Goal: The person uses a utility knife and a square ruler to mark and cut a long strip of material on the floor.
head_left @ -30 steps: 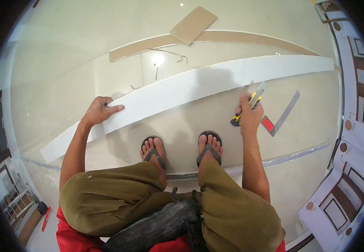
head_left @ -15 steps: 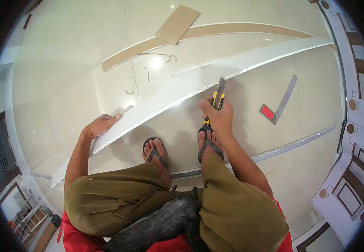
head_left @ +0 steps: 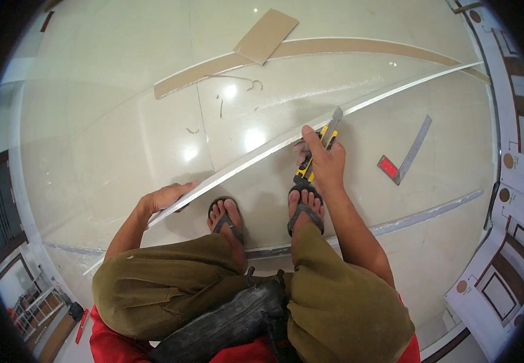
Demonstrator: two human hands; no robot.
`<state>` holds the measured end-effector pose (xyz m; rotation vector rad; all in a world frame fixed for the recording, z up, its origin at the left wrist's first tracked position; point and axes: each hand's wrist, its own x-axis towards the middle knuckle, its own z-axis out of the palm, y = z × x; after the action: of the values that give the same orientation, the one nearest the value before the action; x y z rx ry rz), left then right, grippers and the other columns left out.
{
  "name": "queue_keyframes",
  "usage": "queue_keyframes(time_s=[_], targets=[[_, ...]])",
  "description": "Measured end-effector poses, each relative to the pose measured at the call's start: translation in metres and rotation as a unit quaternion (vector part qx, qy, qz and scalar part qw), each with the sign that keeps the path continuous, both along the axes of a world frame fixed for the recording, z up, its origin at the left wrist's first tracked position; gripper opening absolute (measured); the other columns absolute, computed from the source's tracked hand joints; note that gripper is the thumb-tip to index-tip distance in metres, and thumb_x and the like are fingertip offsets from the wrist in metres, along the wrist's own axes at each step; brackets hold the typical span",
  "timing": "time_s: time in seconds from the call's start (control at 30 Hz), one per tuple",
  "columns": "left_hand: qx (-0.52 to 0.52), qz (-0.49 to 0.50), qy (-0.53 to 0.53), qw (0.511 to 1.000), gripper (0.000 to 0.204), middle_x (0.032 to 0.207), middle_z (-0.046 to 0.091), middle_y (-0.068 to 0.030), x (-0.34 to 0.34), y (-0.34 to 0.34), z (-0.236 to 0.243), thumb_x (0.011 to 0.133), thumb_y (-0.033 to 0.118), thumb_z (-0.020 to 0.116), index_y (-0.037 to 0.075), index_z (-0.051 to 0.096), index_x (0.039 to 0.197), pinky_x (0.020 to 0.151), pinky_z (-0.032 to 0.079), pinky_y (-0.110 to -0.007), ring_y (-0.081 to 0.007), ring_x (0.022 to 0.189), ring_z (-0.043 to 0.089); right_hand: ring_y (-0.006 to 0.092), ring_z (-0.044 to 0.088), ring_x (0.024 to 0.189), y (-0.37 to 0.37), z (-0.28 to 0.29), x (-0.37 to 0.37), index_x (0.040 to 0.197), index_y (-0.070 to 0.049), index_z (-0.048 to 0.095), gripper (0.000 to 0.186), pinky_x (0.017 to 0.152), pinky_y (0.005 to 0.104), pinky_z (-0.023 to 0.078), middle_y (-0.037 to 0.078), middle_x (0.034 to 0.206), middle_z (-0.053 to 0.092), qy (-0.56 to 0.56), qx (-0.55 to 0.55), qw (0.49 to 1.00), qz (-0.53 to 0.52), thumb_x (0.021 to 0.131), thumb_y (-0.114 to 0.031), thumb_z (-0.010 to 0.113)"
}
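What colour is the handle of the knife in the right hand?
The knife handle is yellow and black, seen best in the head view.

Glossy cream tiled floor [head_left: 123, 121]: long narrow brown strip [head_left: 346, 46] beyond right hand [head_left: 327, 163]; red-and-grey L-shaped square [head_left: 409, 158] right of same hand; thin brownish scraps [head_left: 221, 109] beyond left hand [head_left: 168, 196].

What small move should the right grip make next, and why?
I'd probably retract the blade of the utility knife before pressing the right grip to the white strip: the blade is bare and overlaps the strip's edge in this view, contact unclear, and the left grip holds the strip toward its left end.
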<state>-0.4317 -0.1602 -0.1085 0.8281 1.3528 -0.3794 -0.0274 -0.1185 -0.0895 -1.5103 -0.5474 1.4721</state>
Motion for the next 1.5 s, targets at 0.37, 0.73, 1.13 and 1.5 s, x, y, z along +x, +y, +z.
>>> queue_keyframes(time_s=[0.37, 0.73, 1.13, 1.5], targets=[[0.178, -0.045, -0.058, 0.981, 0.088, 0.129, 0.069, -0.0178, -0.01, -0.006, -0.011, 0.108, 0.076, 0.025, 0.01, 0.054, 0.159, 0.113, 0.046, -0.04, -0.0254, 0.116, 0.065, 0.0163, 0.065, 0.055, 0.024, -0.023, -0.01, 0.081, 0.004, 0.069, 0.031, 0.051, 0.033, 0.051, 0.014, 0.071, 0.072, -0.032, -0.026, 0.999, 0.018, 0.096, -0.023, 0.072], [0.399, -0.26, 0.095, 0.874, 0.046, 0.099, 0.075, -0.0263, 0.025, 0.015, 0.016, 0.102, 0.037, 0.07, 0.011, 0.064, 0.14, 0.083, 0.057, -0.053, -0.0438, 0.092, 0.072, 0.0171, 0.064, 0.053, 0.052, -0.039, -0.02, 0.079, 0.004, 0.066, 0.031, 0.051, 0.0325, 0.052, 0.014, 0.068, 0.07, -0.064, -0.006, 0.997, 0.03, 0.095, -0.022, 0.071], [0.438, -0.206, 0.126, 0.866, 0.037, 0.081, 0.072, -0.025, 0.006, 0.025, -0.01, 0.108, 0.034, 0.063, 0.006, 0.065, 0.132, 0.071, 0.057, -0.054, -0.0472, 0.076, 0.071, 0.0127, 0.06, 0.055, 0.033, -0.041, 0.043, 0.125, -0.002, 0.053, 0.025, 0.051, 0.0296, 0.052, 0.01, 0.089, 0.068, -0.026, 0.04, 0.991, 0.124, 0.114, -0.025, 0.052], [0.441, -0.21, 0.134, 0.862, 0.041, 0.078, 0.071, -0.0267, 0.006, 0.026, -0.01, 0.108, 0.035, 0.062, 0.001, 0.063, 0.132, 0.071, 0.055, -0.055, -0.0487, 0.076, 0.07, 0.0098, 0.054, 0.049, 0.043, -0.051, 0.039, 0.113, -0.007, 0.058, 0.028, 0.042, 0.0289, 0.043, 0.002, 0.069, 0.058, -0.088, 0.029, 0.986, 0.137, 0.114, -0.035, 0.055]])
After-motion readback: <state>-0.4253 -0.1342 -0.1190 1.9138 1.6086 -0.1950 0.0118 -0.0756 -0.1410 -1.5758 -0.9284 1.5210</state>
